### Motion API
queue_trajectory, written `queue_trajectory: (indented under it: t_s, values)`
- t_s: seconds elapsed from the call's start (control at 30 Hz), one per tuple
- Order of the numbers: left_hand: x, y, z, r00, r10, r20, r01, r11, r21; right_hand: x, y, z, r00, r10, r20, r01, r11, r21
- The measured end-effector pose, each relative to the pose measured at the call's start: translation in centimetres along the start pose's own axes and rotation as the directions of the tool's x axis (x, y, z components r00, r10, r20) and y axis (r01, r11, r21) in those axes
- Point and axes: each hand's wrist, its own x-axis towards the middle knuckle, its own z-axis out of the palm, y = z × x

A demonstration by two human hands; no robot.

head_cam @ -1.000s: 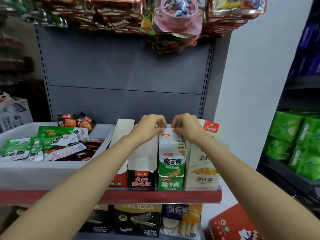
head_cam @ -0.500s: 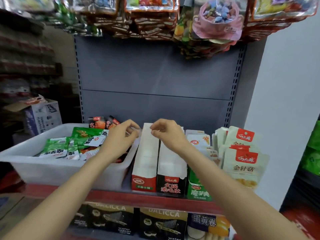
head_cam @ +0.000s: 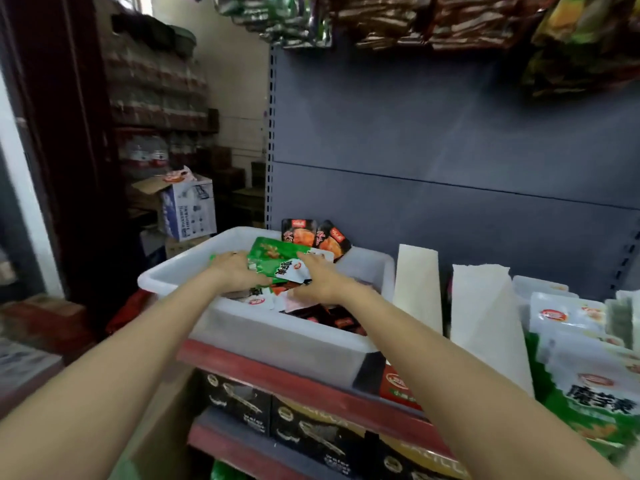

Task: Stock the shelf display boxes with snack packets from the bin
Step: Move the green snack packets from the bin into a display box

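My left hand [head_cam: 239, 271] and right hand [head_cam: 320, 280] reach into the white bin [head_cam: 277, 336] on the red shelf [head_cam: 277, 372], fingers curled around a bunch of green snack packets [head_cam: 280, 259]; just right stand the display boxes [head_cam: 485, 317], with dark packets [head_cam: 313, 235] at the bin's back.

Both hands in white bin [head_cam: 242, 341] on shelf.
Left hand [head_cam: 235, 273], right hand [head_cam: 317, 282] gripping green packets [head_cam: 277, 259].

We face a grey perforated metal shelf back panel [head_cam: 433, 133]. To our left, a dim storeroom holds a white printed cardboard box [head_cam: 188, 209] and stacked bottles [head_cam: 156, 98].
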Motion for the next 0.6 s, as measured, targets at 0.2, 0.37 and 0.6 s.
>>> queue_trajectory:
  t_s: [0.2, 0.37, 0.6]
  values:
    - [0.8, -0.8, 0.4, 0.996, 0.079, 0.041, -0.077, 0.995, -0.059, 0.7, -0.7, -0.5, 0.985, 0.032, 0.171, -0.009, 0.991, -0.134]
    - [0.2, -0.2, 0.3, 0.977, 0.213, -0.025, -0.214, 0.969, -0.120, 0.4, -0.9, -0.7, 0.989, 0.020, 0.144, 0.006, 0.984, -0.177]
    - [-2.4, 1.9, -0.2, 0.838, 0.388, -0.383, -0.484, 0.854, -0.193, -1.7, -0.1, -1.3, 0.959, -0.087, -0.270, 0.127, 0.982, 0.137]
